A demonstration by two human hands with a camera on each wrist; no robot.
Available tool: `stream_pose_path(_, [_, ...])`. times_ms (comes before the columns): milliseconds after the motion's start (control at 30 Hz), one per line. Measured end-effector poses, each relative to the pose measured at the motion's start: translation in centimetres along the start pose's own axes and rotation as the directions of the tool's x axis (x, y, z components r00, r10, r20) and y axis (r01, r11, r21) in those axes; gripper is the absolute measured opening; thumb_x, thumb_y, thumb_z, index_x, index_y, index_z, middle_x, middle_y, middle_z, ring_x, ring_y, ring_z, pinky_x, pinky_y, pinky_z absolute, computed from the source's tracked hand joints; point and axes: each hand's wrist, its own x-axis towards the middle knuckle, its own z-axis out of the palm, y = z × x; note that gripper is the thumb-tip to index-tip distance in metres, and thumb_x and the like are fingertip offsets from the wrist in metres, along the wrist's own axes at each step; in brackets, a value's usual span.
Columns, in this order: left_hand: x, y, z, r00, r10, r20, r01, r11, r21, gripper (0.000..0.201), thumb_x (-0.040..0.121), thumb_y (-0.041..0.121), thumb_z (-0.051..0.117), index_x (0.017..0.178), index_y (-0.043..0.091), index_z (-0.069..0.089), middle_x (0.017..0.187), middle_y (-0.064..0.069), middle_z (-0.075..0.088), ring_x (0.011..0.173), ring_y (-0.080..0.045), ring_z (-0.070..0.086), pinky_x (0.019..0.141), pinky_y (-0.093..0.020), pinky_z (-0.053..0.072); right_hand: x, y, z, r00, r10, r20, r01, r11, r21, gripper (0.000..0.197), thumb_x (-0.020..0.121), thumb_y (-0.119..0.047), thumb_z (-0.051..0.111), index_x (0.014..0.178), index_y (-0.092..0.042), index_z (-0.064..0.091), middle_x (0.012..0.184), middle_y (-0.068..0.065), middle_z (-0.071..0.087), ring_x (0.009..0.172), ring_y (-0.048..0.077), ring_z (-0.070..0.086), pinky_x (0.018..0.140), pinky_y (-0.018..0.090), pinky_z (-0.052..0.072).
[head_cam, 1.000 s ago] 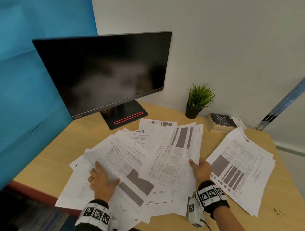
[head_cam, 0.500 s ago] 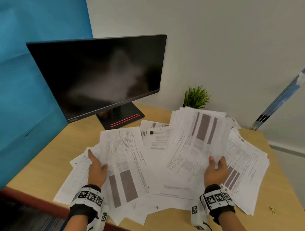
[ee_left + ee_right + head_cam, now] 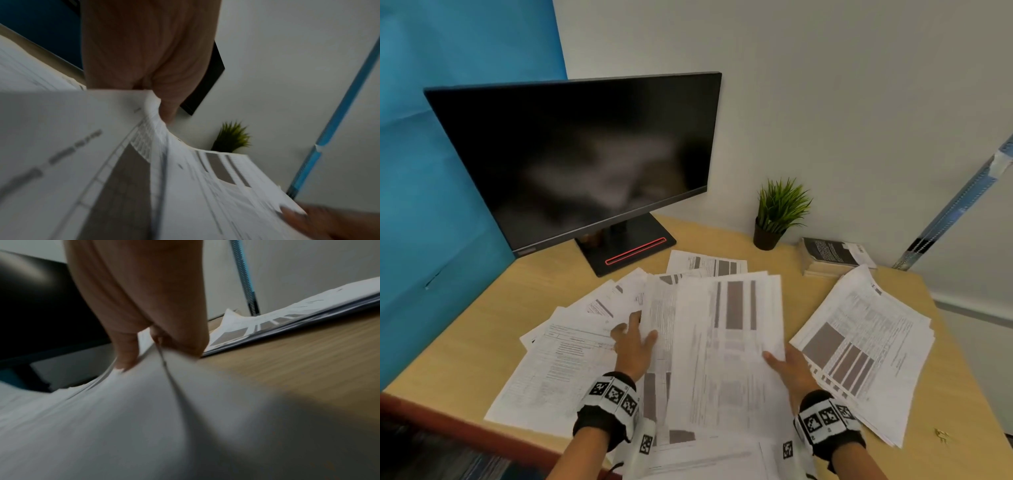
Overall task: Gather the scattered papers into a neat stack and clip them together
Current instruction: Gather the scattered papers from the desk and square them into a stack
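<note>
A bundle of printed papers (image 3: 726, 342) lies slanted over the middle of the wooden desk (image 3: 482, 318). My right hand (image 3: 789, 371) grips its right edge, thumb on top and fingers underneath; the right wrist view shows that pinch on the papers (image 3: 123, 418). My left hand (image 3: 635, 346) rests against the bundle's left edge with spread fingers. Loose sheets (image 3: 558, 370) fan out to the left, and more lie under my wrists. A second pile of papers (image 3: 859, 342) sits to the right. A small gold clip (image 3: 941, 435) lies near the desk's front right corner.
A black monitor (image 3: 571, 154) on its stand fills the back left. A small potted plant (image 3: 779, 212) and a dark book (image 3: 828, 255) stand at the back by the white wall. A blue partition (image 3: 431, 205) borders the left.
My right hand has lowered its raised bundle leftward onto the middle of the desk. My left hand has moved right and forward, and its sheet now lies against that bundle.
</note>
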Motion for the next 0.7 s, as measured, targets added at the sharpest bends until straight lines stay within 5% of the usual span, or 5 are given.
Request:
stream_pose_path(100, [-1.2,0.9,1.0,0.994,0.079,0.072,-0.066,0.984,-0.166,0.065,0.087,0.021,0.059,0.137,0.016,0.019,0.137,-0.015,0.033,0.123,-0.029,0.038,0.110,-0.046,0.032,-1.0,0.1,1.7,0.984,-0.046,0.171,0.048,0.999,-0.005,0.062,0.072,-0.010,0.078,0.124,-0.022,0.048,0.112,-0.008,0.062,0.100,0.007,0.059,0.081,0.020,0.047])
stream_pose_path(233, [-2.1,0.5,0.9,0.990,0.032,0.137,0.013,0.947,-0.321,0.080,0.087,0.012,0.060,0.143,0.016,0.003,0.131,-0.004,0.041,0.119,-0.020,0.044,0.107,-0.038,0.035,-0.7,0.7,2.2,0.996,-0.081,0.045,0.084,0.994,-0.066,0.069,0.068,-0.001,0.079,0.130,-0.007,0.050,0.123,0.010,0.063,0.115,0.027,0.058,0.099,0.040,0.047])
stream_pose_path(433, [-3.7,-0.2,0.0,0.956,0.085,0.281,0.015,0.942,-0.336,0.055,0.083,0.025,0.066,0.132,0.019,0.041,0.128,0.000,0.057,0.112,-0.013,0.056,0.093,-0.026,0.048,-2.3,-2.3,0.3,0.976,-0.190,-0.105,0.195,0.980,0.040,0.052,0.075,-0.007,0.075,0.124,-0.008,0.056,0.118,0.008,0.066,0.110,0.026,0.062,0.098,0.049,0.048])
stream_pose_path(566, [-5.3,5.7,-0.9,0.947,0.320,0.020,-0.287,0.872,-0.396,0.049,0.088,0.021,0.059,0.134,0.022,0.041,0.116,0.017,0.057,0.101,0.009,0.057,0.079,-0.006,0.049,-4.4,-8.1,-0.1,0.921,-0.342,-0.186,0.368,0.921,0.130,0.038,0.080,-0.010,0.070,0.116,-0.015,0.058,0.104,-0.009,0.066,0.098,0.007,0.063,0.091,0.032,0.052])
stream_pose_path(700, [-6.2,11.9,-2.6,0.821,0.535,-0.201,-0.570,0.741,-0.356,0.038,0.091,0.012,0.054,0.120,0.032,0.039,0.109,0.027,0.052,0.098,0.021,0.054,0.076,-0.002,0.047,-7.1,-13.0,0.1,0.814,-0.495,-0.304,0.570,0.781,0.254,0.034,0.087,-0.009,0.062,0.116,-0.024,0.055,0.108,-0.014,0.064,0.096,-0.008,0.064,0.076,0.007,0.052])
